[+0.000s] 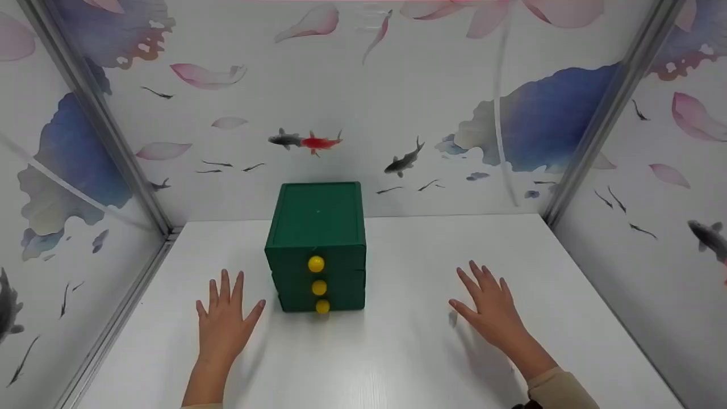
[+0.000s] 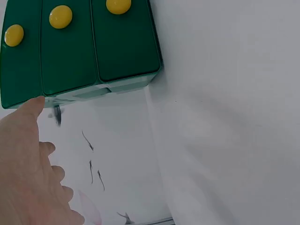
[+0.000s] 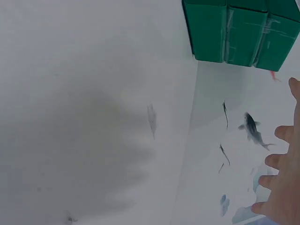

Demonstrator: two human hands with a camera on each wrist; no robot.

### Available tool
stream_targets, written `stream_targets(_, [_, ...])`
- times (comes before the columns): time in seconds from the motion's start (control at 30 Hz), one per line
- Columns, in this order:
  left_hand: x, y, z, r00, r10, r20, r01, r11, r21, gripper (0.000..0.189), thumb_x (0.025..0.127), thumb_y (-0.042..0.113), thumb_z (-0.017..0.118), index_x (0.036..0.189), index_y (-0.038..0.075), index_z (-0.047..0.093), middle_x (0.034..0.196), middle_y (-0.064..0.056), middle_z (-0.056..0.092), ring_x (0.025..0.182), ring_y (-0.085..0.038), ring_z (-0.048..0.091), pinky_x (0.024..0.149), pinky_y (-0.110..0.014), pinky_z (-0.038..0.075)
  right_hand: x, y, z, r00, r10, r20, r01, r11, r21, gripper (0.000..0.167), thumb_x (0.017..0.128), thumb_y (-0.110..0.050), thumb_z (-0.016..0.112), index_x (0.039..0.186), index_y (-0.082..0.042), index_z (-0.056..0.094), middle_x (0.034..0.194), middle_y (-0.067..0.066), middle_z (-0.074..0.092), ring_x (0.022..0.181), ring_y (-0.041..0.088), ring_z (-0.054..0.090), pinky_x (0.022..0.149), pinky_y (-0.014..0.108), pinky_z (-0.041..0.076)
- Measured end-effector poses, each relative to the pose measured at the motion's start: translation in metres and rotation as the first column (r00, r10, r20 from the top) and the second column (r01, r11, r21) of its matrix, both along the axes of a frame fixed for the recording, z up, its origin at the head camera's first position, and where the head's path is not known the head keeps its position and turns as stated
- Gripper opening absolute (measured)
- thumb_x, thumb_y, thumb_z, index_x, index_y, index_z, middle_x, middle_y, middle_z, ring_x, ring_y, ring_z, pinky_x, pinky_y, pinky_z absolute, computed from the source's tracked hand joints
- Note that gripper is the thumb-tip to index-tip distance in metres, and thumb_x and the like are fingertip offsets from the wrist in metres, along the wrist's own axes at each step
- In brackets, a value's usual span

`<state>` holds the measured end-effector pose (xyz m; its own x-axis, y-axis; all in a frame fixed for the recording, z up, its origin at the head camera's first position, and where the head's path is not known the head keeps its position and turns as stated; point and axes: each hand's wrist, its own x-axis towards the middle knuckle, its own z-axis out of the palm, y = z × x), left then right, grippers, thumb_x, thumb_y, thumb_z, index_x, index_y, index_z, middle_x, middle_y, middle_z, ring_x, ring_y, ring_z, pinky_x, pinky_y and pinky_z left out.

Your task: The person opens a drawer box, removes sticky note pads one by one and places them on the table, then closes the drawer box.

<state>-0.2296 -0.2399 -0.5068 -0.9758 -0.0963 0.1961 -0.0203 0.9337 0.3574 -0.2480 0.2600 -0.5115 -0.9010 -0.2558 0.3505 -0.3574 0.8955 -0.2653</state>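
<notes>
On the white tabletop [image 1: 409, 358] stands the green drawer unit [image 1: 318, 218], nearer the left hand [image 1: 223, 326] than the right hand [image 1: 494, 311]. Both hold nothing, fingers [image 1: 225, 287] spread (a ready pose, I'd judge); my next move probably calls for reaching toward a yellow knob [image 1: 316, 263]. I can read no writing.

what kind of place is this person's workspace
Probably a small walled work booth, perhaps set up for filming: a smooth white tabletop is boxed in by white panels printed with fish and petals, with grey metal-looking corner posts. A green box with three round yellow knobs stands on it.
</notes>
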Motion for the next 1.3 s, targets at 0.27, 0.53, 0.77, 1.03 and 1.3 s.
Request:
stream_targets(0.27, [0.002, 0.019, 0.020, 0.992, -0.042, -0.121, 0.046, 0.998, 0.034, 0.073, 0.097, 0.041, 0.058, 0.153, 0.004, 0.028, 0.159, -0.020, 0.014, 0.145, -0.039, 0.009, 0.112, -0.062, 0.010, -0.006, -0.042, 0.013, 0.990, 0.105, -0.097, -0.112, 0.991, -0.068, 0.066, 0.095, -0.042, 0.063, 0.148, -0.008, 0.042, 0.152, 0.017, 0.035, 0.138, 0.040, 0.032, 0.108, 0.063, 0.021])
stream_targets(0.53, [0.002, 0.037, 0.038, 0.925, -0.078, -0.372, 0.119, 0.989, 0.088, 0.055, 0.096, 0.024, 0.063, 0.143, 0.002, 0.045, 0.151, -0.019, 0.037, 0.138, -0.036, 0.034, 0.108, -0.056, 0.030, -0.003, -0.102, 0.026, 0.965, 0.199, -0.168, -0.228, 0.958, -0.175, 0.054, 0.096, -0.033, 0.063, 0.142, -0.009, 0.049, 0.145, 0.011, 0.046, 0.132, 0.031, 0.041, 0.108, 0.055, 0.032])
stream_targets(0.77, [-0.012, 0.050, 0.049, 0.901, -0.104, -0.422, 0.173, 0.977, 0.128, 0.049, 0.096, 0.021, 0.063, 0.140, 0.002, 0.050, 0.147, -0.018, 0.042, 0.133, -0.035, 0.042, 0.104, -0.050, 0.039, 0.001, -0.150, 0.032, 0.943, 0.287, -0.169, -0.328, 0.884, -0.333, 0.042, 0.099, -0.026, 0.060, 0.137, -0.010, 0.054, 0.135, 0.004, 0.053, 0.126, 0.021, 0.048, 0.104, 0.044, 0.041])
stream_targets(1.03, [-0.034, 0.050, 0.051, 0.924, -0.095, -0.371, 0.188, 0.956, 0.224, 0.048, 0.100, 0.022, 0.057, 0.143, 0.002, 0.046, 0.149, -0.016, 0.040, 0.134, -0.033, 0.040, 0.108, -0.049, 0.035, -0.004, -0.200, 0.033, 0.921, 0.376, -0.101, -0.383, 0.826, -0.414, 0.042, 0.103, -0.034, 0.051, 0.138, -0.010, 0.053, 0.135, 0.001, 0.053, 0.124, 0.018, 0.048, 0.104, 0.040, 0.041])
stream_targets(1.3, [-0.056, 0.044, 0.052, 0.960, -0.084, -0.266, 0.225, 0.794, 0.565, 0.046, 0.107, 0.036, 0.038, 0.146, 0.012, 0.047, 0.153, -0.005, 0.037, 0.141, -0.024, 0.032, 0.111, -0.045, 0.031, -0.012, -0.231, 0.032, 0.934, 0.356, -0.015, -0.329, 0.845, -0.421, 0.042, 0.103, -0.031, 0.052, 0.142, -0.015, 0.050, 0.132, 0.000, 0.054, 0.120, 0.017, 0.050, 0.104, 0.038, 0.041])
